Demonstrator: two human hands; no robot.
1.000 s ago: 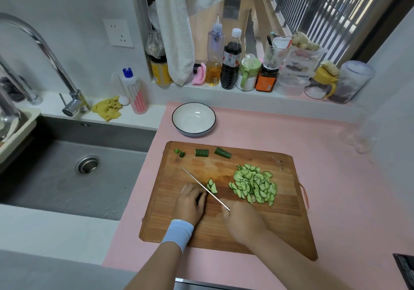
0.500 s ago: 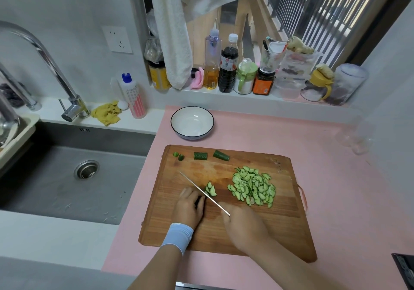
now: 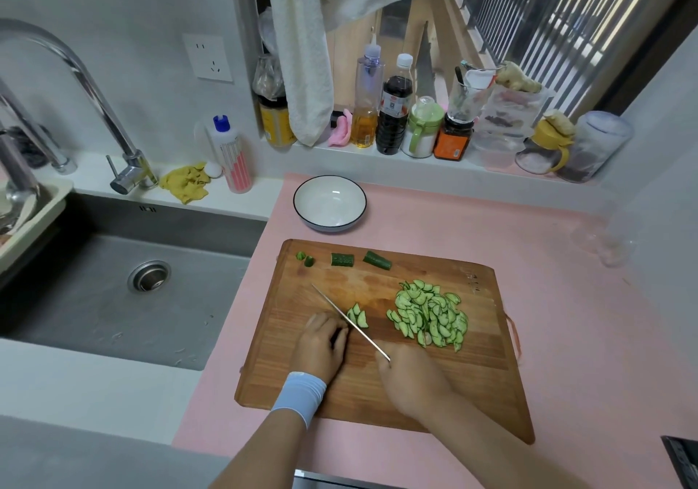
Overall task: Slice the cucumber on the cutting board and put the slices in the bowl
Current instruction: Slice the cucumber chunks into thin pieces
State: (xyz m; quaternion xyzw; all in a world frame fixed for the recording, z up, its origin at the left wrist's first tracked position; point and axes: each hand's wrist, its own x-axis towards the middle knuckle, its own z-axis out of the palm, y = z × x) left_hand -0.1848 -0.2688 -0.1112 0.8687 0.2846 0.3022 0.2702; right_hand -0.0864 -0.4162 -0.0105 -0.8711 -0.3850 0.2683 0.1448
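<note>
On the wooden cutting board my left hand curls over a mostly hidden piece of cucumber, holding it down. My right hand grips the handle of a knife, whose blade stands edge-down right beside my left fingers. A few fresh slices lie just right of the blade. A large pile of cucumber slices sits further right. Two cucumber chunks and small end bits lie along the board's far edge. The white bowl stands behind the board with nothing in it.
A steel sink with a tap lies to the left. Several bottles and jars line the window ledge behind. A yellow cloth and a soap bottle sit by the tap. The board rests on a pink mat.
The knife and both hands stay in nearly the same place on the board, with the small group of slices beside the blade. The view has shifted slightly.
</note>
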